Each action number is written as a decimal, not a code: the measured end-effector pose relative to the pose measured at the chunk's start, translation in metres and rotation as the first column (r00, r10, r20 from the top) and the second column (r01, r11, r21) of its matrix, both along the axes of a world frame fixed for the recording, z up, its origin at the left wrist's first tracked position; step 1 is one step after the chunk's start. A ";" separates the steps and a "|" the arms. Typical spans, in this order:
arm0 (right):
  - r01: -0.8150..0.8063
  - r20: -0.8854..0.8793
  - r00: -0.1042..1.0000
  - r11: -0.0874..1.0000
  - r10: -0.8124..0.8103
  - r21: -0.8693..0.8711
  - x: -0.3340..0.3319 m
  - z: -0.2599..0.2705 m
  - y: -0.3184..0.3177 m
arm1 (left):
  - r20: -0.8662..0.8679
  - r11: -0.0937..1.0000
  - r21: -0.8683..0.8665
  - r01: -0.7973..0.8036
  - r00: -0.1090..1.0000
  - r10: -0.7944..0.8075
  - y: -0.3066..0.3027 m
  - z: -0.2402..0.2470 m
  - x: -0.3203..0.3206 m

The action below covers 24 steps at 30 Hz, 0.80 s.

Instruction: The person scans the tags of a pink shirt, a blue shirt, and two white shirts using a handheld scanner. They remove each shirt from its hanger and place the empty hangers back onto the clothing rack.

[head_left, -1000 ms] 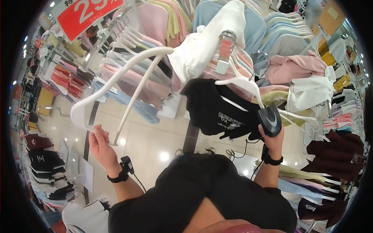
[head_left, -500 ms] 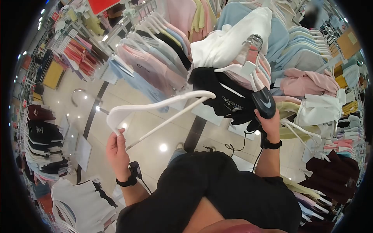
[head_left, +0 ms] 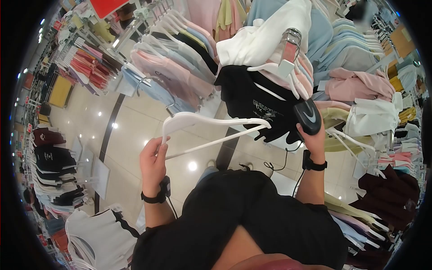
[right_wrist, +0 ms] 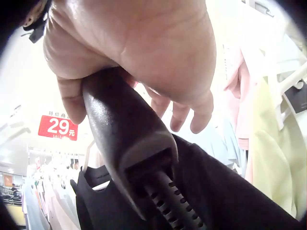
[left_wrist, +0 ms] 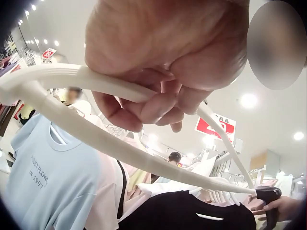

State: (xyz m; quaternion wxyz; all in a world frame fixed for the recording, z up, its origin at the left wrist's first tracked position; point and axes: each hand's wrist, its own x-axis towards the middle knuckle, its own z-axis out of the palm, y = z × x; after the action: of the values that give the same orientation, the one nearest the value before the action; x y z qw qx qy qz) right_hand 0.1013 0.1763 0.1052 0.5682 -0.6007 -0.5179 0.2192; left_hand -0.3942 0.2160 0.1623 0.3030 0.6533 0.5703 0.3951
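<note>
An empty white clothes hanger point(head_left: 211, 121), its metal hook pointing up and away, is held at one shoulder end by my left hand point(head_left: 153, 162). In the left wrist view, the fingers curl round the hanger point(left_wrist: 115, 86). My right hand point(head_left: 316, 146) grips a black handheld barcode scanner point(head_left: 308, 118); a ribbed cord leaves the scanner's handle point(right_wrist: 120, 124) in the right wrist view. Just beyond, a black T-shirt point(head_left: 243, 90) with small white print hangs on a white hanger at the rack's front. The held hanger's far tip overlaps the shirt's lower edge in the head view.
A white garment point(head_left: 270, 40) lies over the rack top beside a metal rack end point(head_left: 289, 49). Racks of pastel tops point(head_left: 171, 67) stand ahead, with dark shirts point(head_left: 389, 198) at right and white tops point(head_left: 101, 238) at lower left. The scanner's cable point(head_left: 279, 168) dangles below.
My left hand has brought the hanger rightward and lower, turning it more level beside the black T-shirt. The right hand still holds the scanner close to the shirt. The head view has shifted slightly.
</note>
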 end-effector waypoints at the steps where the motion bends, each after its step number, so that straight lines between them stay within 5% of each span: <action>1: 0.021 0.008 1.000 0.999 -0.021 -0.043 0.003 -0.002 -0.009 | 0.000 1.000 -0.003 0.021 1.000 -0.021 0.003 0.000 0.002; 7: 0.216 -0.031 0.973 0.954 -0.227 -0.209 0.006 -0.008 -0.074 | 0.039 0.992 -0.016 0.127 0.991 -0.126 0.023 -0.004 0.015; 13: -0.063 -0.036 0.998 0.990 0.059 -0.129 -0.029 0.051 -0.097 | 0.008 0.950 0.013 0.311 0.950 -0.311 0.040 -0.007 0.047; 15: -0.202 -0.286 0.947 0.964 0.147 -0.174 -0.052 0.065 -0.098 | -0.050 0.918 0.042 0.394 0.919 -0.392 0.043 -0.005 0.060; 17: -0.274 -0.049 0.962 0.935 0.270 -0.224 -0.062 0.067 -0.090 | -0.107 0.878 0.080 0.471 0.880 -0.462 0.045 -0.003 0.076; 20: -0.376 0.043 0.916 0.891 0.399 -0.254 -0.078 0.059 -0.091 | -0.139 0.805 0.105 0.584 0.810 -0.569 0.048 -0.002 0.099; 23: -0.302 0.150 0.918 0.893 0.366 -0.333 -0.077 0.048 -0.099 | -0.147 0.732 0.146 0.665 0.746 -0.649 0.053 -0.006 0.116; 24: -0.251 0.182 0.938 0.938 0.297 -0.239 -0.079 0.044 -0.101 | -0.130 0.718 0.154 0.679 0.734 -0.667 0.053 -0.008 0.122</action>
State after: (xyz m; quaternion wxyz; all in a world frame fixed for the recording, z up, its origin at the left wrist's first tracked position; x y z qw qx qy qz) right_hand 0.0223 0.0749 0.1496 0.4054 -0.5996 -0.6288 0.2842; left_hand -0.2719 0.2693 0.1546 0.3430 0.8542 0.2628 0.2893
